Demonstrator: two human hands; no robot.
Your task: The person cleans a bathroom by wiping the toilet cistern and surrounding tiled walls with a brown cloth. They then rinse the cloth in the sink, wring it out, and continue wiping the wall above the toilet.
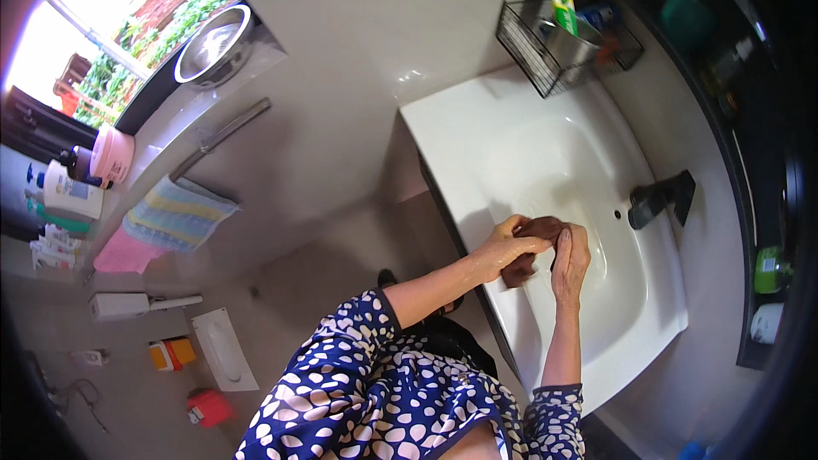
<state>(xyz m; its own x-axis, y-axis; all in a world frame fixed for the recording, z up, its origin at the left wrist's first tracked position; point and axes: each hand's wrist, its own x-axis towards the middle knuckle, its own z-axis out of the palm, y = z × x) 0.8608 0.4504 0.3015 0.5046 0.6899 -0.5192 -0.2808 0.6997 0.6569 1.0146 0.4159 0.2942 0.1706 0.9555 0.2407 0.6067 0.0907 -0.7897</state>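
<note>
Head view: one glossy white rectangular washbasin [477,119] with one black tap [660,198] stands against the grey wall [358,25], and one black wire basket [527,53] sits at its far corner. Both forearms extend forward; the left hand [506,252] and right hand [573,261] converge above the basin's near side, fingers of both closed around one crumpled brown cloth [540,228] held between them.

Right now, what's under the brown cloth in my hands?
The white sink shows around the brown cloth; what lies directly beneath is covered by it, your left hand and right hand.
</note>
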